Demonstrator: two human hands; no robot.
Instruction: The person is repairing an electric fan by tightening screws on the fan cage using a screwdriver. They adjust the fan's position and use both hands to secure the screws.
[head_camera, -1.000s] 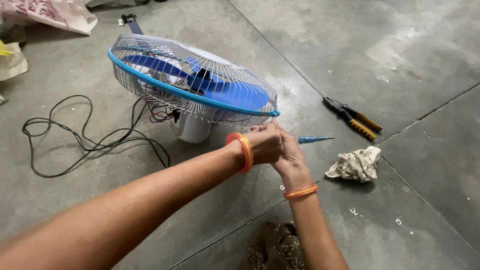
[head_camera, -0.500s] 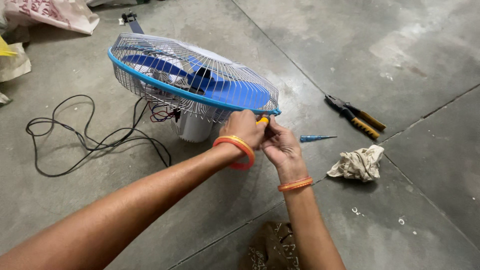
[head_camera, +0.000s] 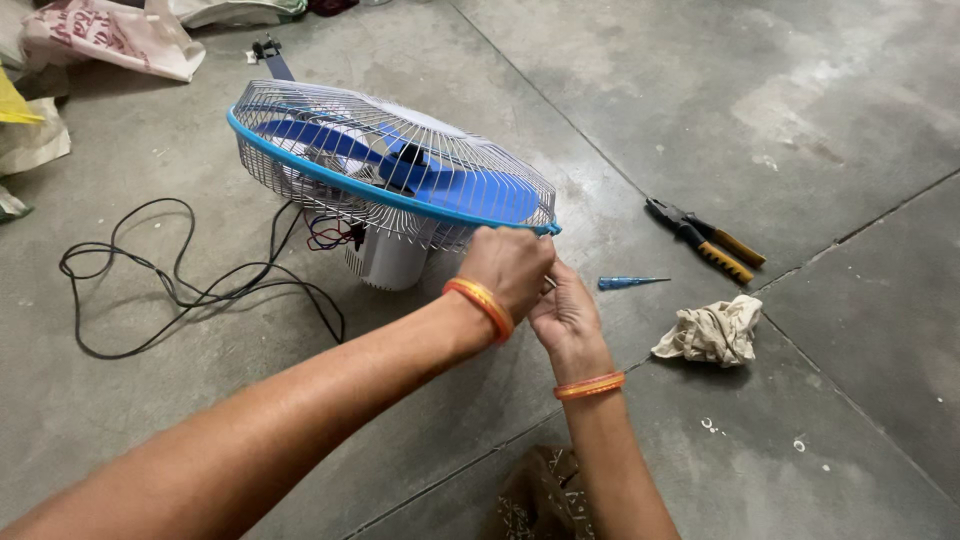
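A black cord (head_camera: 180, 295) trails left on the floor; the fan (head_camera: 390, 180) lies mid-scene. The left hand (head_camera: 512, 268) is clamped on its blue rim, the right hand (head_camera: 565, 312) pinches just beneath; pliers (head_camera: 705, 238) lie right

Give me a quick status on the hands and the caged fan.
Left hand and right hand both pinch the near edge of the blue-rimmed wire-cage fan. Fan lies face up on concrete floor. Blue screwdriver, pliers, crumpled rag lie apart, clear.
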